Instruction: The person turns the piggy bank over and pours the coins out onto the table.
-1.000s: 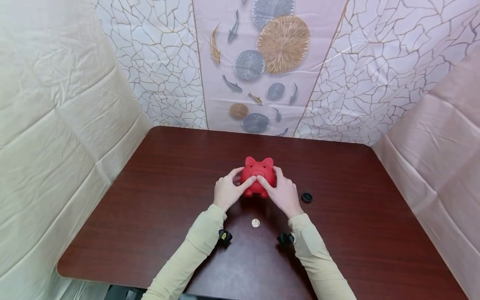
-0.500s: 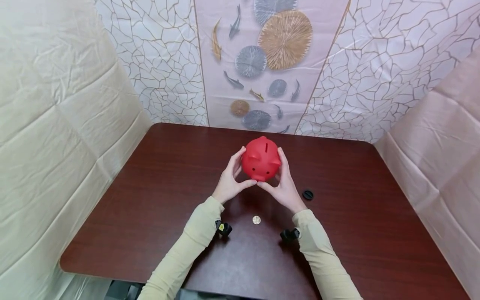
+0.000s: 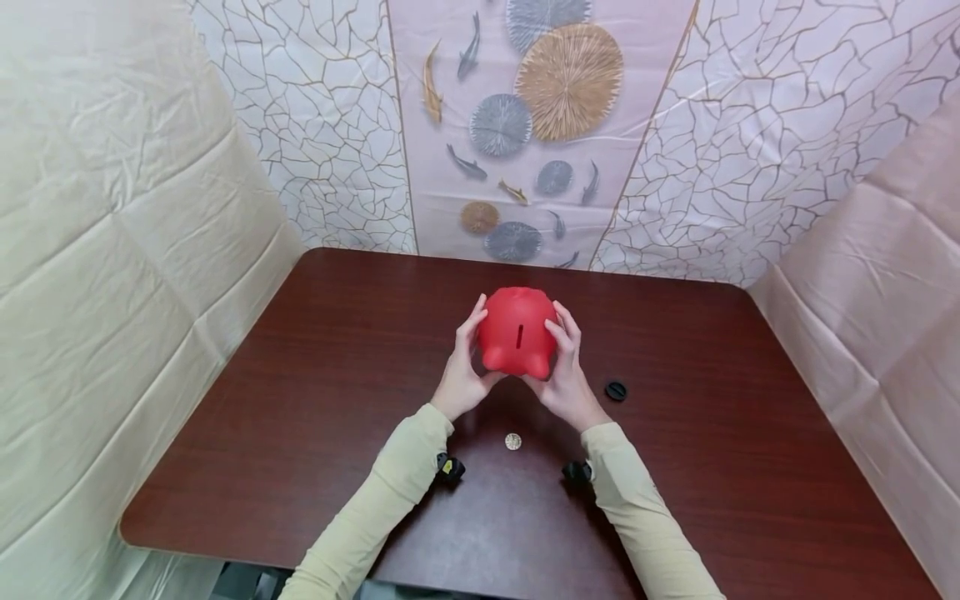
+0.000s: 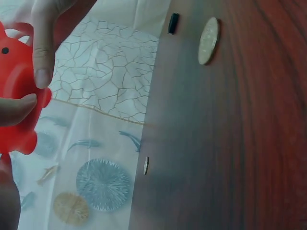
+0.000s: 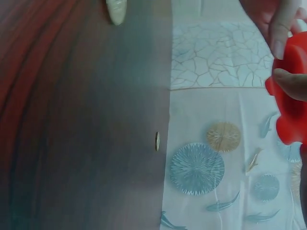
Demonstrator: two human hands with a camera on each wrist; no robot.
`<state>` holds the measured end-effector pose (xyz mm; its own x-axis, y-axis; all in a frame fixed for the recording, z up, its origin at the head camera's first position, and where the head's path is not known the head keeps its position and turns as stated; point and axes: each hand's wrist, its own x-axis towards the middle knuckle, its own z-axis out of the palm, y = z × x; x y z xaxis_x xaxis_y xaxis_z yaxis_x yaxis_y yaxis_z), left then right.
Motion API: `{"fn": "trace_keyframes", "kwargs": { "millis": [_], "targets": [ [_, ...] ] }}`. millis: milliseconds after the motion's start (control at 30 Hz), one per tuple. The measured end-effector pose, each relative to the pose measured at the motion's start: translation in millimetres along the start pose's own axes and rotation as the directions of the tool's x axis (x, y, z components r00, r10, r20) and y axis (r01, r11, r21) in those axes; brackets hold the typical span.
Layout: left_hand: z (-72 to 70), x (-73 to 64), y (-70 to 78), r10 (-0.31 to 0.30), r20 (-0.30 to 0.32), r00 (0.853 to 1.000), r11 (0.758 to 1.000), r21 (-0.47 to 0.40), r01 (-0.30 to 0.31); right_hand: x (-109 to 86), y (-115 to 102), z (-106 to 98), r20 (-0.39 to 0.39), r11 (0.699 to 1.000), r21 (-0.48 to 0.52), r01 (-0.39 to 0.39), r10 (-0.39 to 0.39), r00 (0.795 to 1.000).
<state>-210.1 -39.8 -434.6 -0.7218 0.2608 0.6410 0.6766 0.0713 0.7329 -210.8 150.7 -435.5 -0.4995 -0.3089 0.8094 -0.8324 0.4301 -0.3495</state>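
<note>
The red piggy bank (image 3: 517,332) is held off the dark wooden table (image 3: 300,400), lifted clear above the gold coin (image 3: 512,441), with its coin slot turned up toward the head camera and its two stubby feet pointing back toward the person. The left hand (image 3: 463,367) grips one flank with curled fingers, and the right hand (image 3: 564,367) grips the other in the same way, so the bank is clamped between the two palms.

Half a second ago the snout and eyes faced the camera and the slot sat on the far top edge. A second ago the bank was low at the table with its ears up and both thumbs meeting over its face. So it has been raised and rolled forward, bringing the slot round to the top (the hands have shifted along its sides to follow the turn). As a judgement, the bank is now oriented so that the slot is reachable, but both hands are occupied with it.

The coin lies flat on the table just nearer the person than the bank, between the two wrists, unmoved across all three moments. The small black round plug (image 3: 615,389) lies to the right of the bank, apart from the right hand, also where it was.
</note>
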Motion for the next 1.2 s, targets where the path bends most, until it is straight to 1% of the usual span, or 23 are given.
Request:
{"fn": "trace_keyframes", "kwargs": {
  "millis": [67, 100, 167, 233, 267, 300, 367, 400, 433, 500, 567, 633, 667, 733, 800, 900, 967, 1000, 1100, 1167, 1200],
  "targets": [
    [1.5, -0.9, -8.9, 0.046, -0.006, 0.999, 0.998, 0.043, -0.046, -0.5, -0.4, -1.8, 0.011, 1.000, -0.021, 0.022, -0.022, 1.000],
    [1.0, -1.0, -9.8, 0.063, -0.006, 0.998, 0.996, 0.059, -0.062, 0.0, -0.8, -3.3, 0.023, 1.000, -0.020, 0.021, -0.021, 1.000],
    [-1.1, -0.1, -11.3, 0.070, 0.004, 0.998, 0.994, 0.080, -0.070, 1.3, -0.8, -7.1, 0.063, 1.000, 0.000, -0.010, 0.010, 0.998],
    [-4.3, 1.1, -11.7, 0.042, 0.022, 0.999, 0.996, 0.083, -0.044, 2.4, -0.5, -12.1, 0.119, 0.995, 0.042, -0.086, 0.081, 0.990],
    [-6.1, 1.5, -12.1, 0.017, 0.033, 0.999, 0.997, 0.077, -0.020, 3.0, -0.5, -14.9, 0.151, 0.989, 0.058, -0.140, 0.130, 0.980],
    [-7.7, 1.8, -12.0, -0.021, 0.043, 0.999, 0.997, 0.072, 0.018, 3.5, -0.4, -17.5, 0.185, 0.978, 0.064, -0.201, 0.186, 0.965],
    [-10.5, 1.8, -11.8, -0.116, 0.055, 0.992, 0.991, 0.074, 0.112, 4.1, 0.2, -22.5, 0.243, 0.945, 0.064, -0.320, 0.296, 0.924],
    [-11.5, 1.7, -11.5, -0.172, 0.060, 0.983, 0.983, 0.079, 0.167, 4.3, 0.6, -24.5, 0.267, 0.925, 0.051, -0.376, 0.350, 0.898],
    [-12.1, 1.5, -11.6, -0.227, 0.061, 0.972, 0.971, 0.092, 0.221, 4.8, 0.7, -26.0, 0.286, 0.905, 0.032, -0.425, 0.399, 0.871],
    [-12.4, 1.4, -12.2, -0.340, 0.053, 0.939, 0.934, 0.131, 0.331, 5.5, 1.4, -27.4, 0.314, 0.862, -0.029, -0.507, 0.489, 0.814],
    [-11.6, 2.4, -12.9, -0.432, 0.037, 0.901, 0.891, 0.170, 0.420, 6.1, 1.9, -27.1, 0.332, 0.813, -0.098, -0.574, 0.570, 0.751],
    [-10.1, 4.6, -13.9, -0.498, 0.008, 0.867, 0.844, 0.233, 0.483, 6.4, 2.7, -24.5, 0.347, 0.758, -0.181, -0.627, 0.646, 0.680],
    [-9.4, 6.2, -13.9, -0.522, -0.010, 0.853, 0.821, 0.266, 0.505, 6.9, 2.8, -23.2, 0.353, 0.733, -0.219, -0.644, 0.675, 0.648],
    [-8.3, 10.4, -13.3, -0.548, -0.043, 0.835, 0.777, 0.344, 0.527, 8.8, 2.9, -20.3, 0.359, 0.686, -0.280, -0.671, 0.723, 0.590],
    [-7.7, 14.9, -12.3, -0.572, -0.073, 0.817, 0.722, 0.427, 0.544, 12.5, 2.7, -17.8, 0.361, 0.651, -0.316, -0.691, 0.755, 0.547],
    [-7.1, 20.0, -10.7, -0.609, -0.087, 0.788, 0.655, 0.504, 0.563, 18.8, -0.2, -16.7, 0.366, 0.609, -0.331, -0.720, 0.787, 0.497],
    [-6.8, 22.4, -9.8, -0.637, -0.090, 0.766, 0.623, 0.525, 0.580, 23.4, -2.8, -17.5, 0.378, 0.583, -0.341, -0.738, 0.804, 0.460],
    [-6.6, 23.2, -9.4, -0.646, -0.089, 0.758, 0.612, 0.532, 0.585, 25.5, -3.9, -18.5, 0.389, 0.574, -0.348, -0.741, 0.808, 0.443],
    [-6.3, 24.3, -8.3, -0.675, -0.085, 0.733, 0.588, 0.537, 0.605, 30.6, -7.5, -21.7, 0.427, 0.539, -0.370, -0.756, 0.822, 0.377],
    [-6.6, 23.8, -7.8, -0.686, -0.075, 0.724, 0.585, 0.536, 0.609, 32.1, -8.7, -23.4, 0.457, 0.524, -0.368, -0.768, 0.821, 0.342],
    [-6.9, 23.4, -7.7, -0.693, -0.061, 0.718, 0.590, 0.525, 0.614, 32.3, -8.9, -24.2, 0.470, 0.520, -0.362, -0.774, 0.819, 0.330]
  ]
}}
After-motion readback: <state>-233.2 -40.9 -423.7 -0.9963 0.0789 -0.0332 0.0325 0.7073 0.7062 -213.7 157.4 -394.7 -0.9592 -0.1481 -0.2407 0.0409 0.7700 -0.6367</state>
